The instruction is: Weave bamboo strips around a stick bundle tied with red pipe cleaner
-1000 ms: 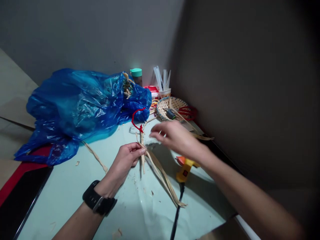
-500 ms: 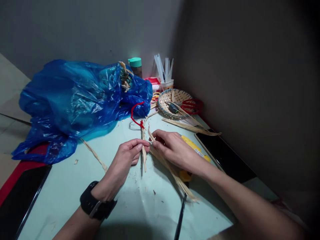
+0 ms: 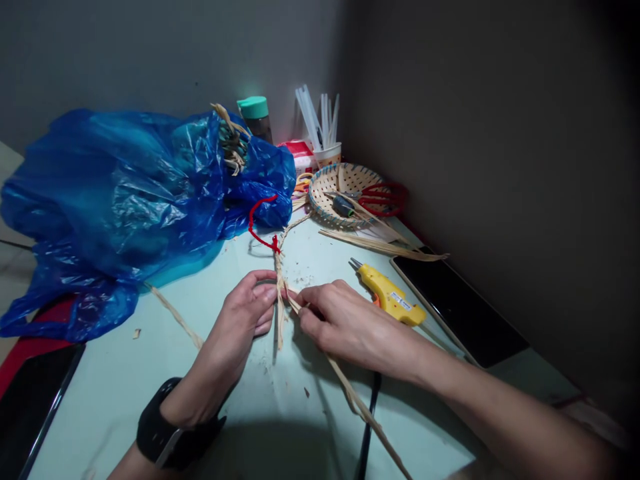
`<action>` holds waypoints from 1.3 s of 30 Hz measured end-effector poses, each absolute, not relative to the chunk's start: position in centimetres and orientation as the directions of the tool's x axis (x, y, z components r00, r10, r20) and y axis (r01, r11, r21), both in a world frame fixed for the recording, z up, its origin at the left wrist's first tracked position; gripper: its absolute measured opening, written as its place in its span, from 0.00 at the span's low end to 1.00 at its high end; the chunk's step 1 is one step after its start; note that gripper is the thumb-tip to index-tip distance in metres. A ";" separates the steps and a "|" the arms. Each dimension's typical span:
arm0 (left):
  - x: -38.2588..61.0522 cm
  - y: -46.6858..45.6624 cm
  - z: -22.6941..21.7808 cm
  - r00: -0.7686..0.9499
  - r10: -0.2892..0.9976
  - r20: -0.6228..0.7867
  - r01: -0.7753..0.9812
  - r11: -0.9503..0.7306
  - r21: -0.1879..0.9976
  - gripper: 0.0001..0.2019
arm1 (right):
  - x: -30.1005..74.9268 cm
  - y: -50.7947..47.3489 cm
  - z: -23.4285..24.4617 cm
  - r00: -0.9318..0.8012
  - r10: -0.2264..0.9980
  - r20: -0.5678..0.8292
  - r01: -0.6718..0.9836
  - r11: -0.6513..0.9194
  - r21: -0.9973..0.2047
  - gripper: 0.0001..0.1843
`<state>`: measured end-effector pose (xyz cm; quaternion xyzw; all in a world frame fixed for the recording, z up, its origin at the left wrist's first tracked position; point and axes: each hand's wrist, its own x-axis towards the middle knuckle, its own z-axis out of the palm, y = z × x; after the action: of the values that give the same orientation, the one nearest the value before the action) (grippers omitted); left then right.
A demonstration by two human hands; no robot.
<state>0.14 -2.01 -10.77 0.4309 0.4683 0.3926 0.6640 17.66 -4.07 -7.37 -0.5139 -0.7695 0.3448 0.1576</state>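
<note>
A pale straw braid (image 3: pixel 279 268) runs down the middle of the table, tied near its top with a red cord (image 3: pixel 256 230). My left hand (image 3: pixel 253 303) pinches the braid from the left, with a short loose end hanging below the fingers. My right hand (image 3: pixel 340 320) is closed on a long straw strand (image 3: pixel 350 393), close to the braid's right side. That strand joins the braid at one end and trails toward the lower right. The fingertips of both hands are close together, and the right fingers partly cover the strand.
A yellow glue gun (image 3: pixel 393 297) lies right of my right hand, beside a dark tablet (image 3: pixel 460 310). Behind are a woven basket (image 3: pixel 320 212), red-handled scissors (image 3: pixel 384 200), straw strips (image 3: pixel 375 247) and a cup (image 3: pixel 329 156) of glue sticks. A blue plastic bag (image 3: pixel 100 180) fills the left.
My right hand has drawn the strand down and right, away from the braid's top, exposing the glue gun. The left hand stays at the braid. The whole view has shifted slightly.
</note>
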 end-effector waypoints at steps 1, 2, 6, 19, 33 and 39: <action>0.1 -2.0 -10.8 0.258 0.923 -0.287 -0.109 0.323 0.940 0.09 | 17.6 -4.0 -7.4 -0.425 0.897 -0.119 0.678 0.228 -0.699 0.12; 0.2 -2.0 -10.8 0.262 0.921 -0.290 -0.099 0.324 0.941 0.09 | 17.6 -3.9 -7.3 -0.433 0.893 -0.125 0.671 0.227 -0.706 0.11; 0.3 -1.9 -10.7 0.266 0.916 -0.300 -0.079 0.331 0.940 0.09 | 17.5 -3.7 -7.3 -0.487 0.864 -0.127 0.638 0.253 -0.728 0.09; 0.0 -1.7 -10.3 0.228 0.917 -0.327 -0.110 0.358 0.927 0.11 | 17.8 -3.8 -6.7 -0.568 0.807 -0.161 0.636 0.306 -0.709 0.12; 0.1 -1.6 -9.5 0.235 0.906 -0.351 -0.196 0.398 0.896 0.13 | 17.4 -3.0 -8.5 -0.396 0.913 -0.096 0.746 0.259 -0.614 0.13; 0.0 -1.6 -9.5 0.227 0.903 -0.365 -0.168 0.406 0.898 0.14 | 17.6 -2.7 -8.0 -0.401 0.914 -0.065 0.721 0.271 -0.638 0.16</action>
<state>0.05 -1.56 -9.52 0.3799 0.4833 0.3910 0.6850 17.58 -2.71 -8.03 -0.5233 -0.7808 0.3014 0.1603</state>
